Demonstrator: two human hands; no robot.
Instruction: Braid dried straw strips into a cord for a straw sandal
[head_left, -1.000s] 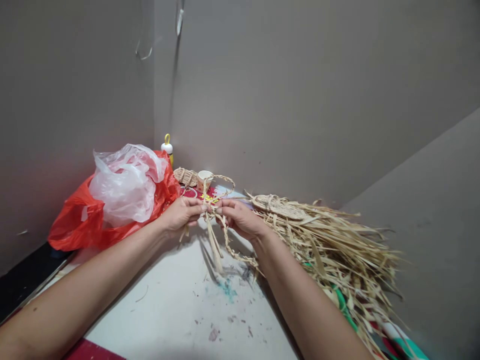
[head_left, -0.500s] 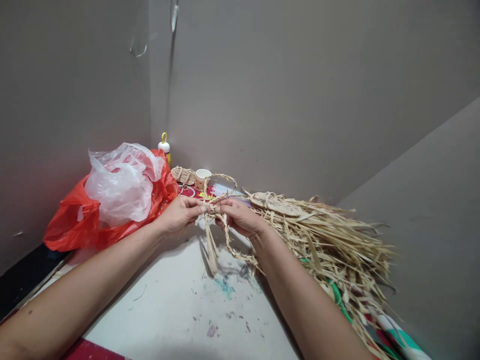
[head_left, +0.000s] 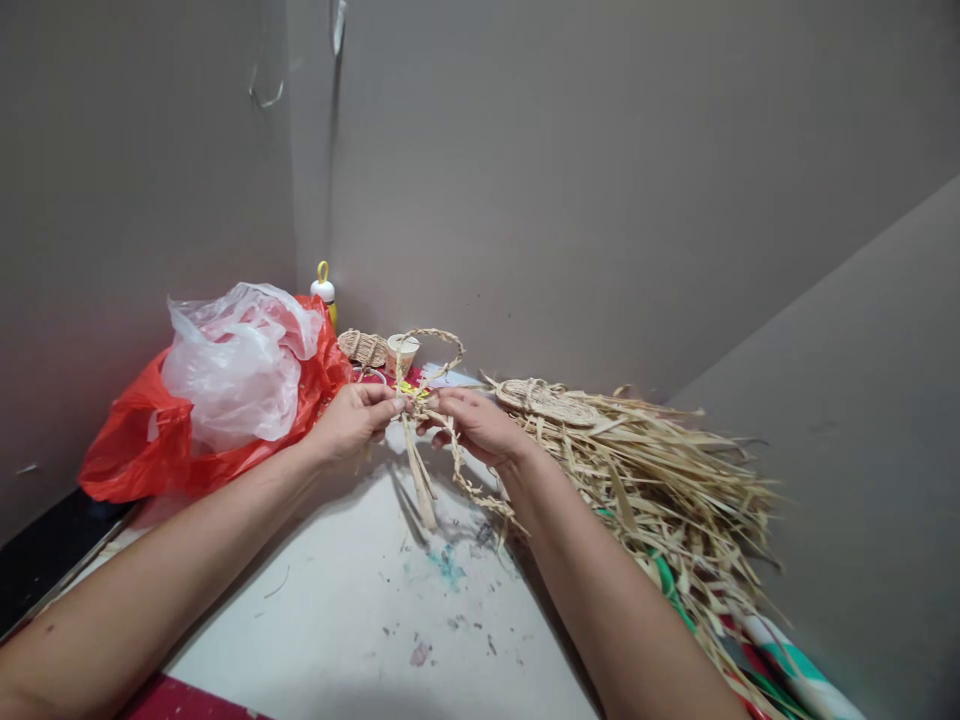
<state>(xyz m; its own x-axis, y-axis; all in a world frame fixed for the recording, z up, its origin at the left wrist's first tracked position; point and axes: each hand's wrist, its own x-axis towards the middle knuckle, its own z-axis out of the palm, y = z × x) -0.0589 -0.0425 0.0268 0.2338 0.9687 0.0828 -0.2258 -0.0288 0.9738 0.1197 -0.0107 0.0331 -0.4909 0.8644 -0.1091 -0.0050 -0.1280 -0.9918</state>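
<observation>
Between my two hands hangs a braided straw cord [head_left: 459, 462], with one loop arching above the fingers and a tail trailing down to the right. My left hand [head_left: 358, 418] pinches the cord where the loop starts. Flat loose straw strands [head_left: 420, 480] drop from that pinch over the white board. My right hand [head_left: 478, 424] is closed on the same cord, just right of the left fingertips. Its exact grip is partly hidden by the fingers.
A large heap of dry straw [head_left: 660, 465] lies at the right, with a woven straw sole [head_left: 551, 402] on top. Behind my hands stand another woven sole [head_left: 362, 348], a paper cup [head_left: 402, 352] and a bottle [head_left: 323, 290]. Red and white plastic bags [head_left: 232, 370] fill the left. The white board [head_left: 337, 610] has paint stains.
Both hands keep hold of the cord, and the right fingers have shifted slightly. The whole view has moved a little, so things appear slightly further left.
</observation>
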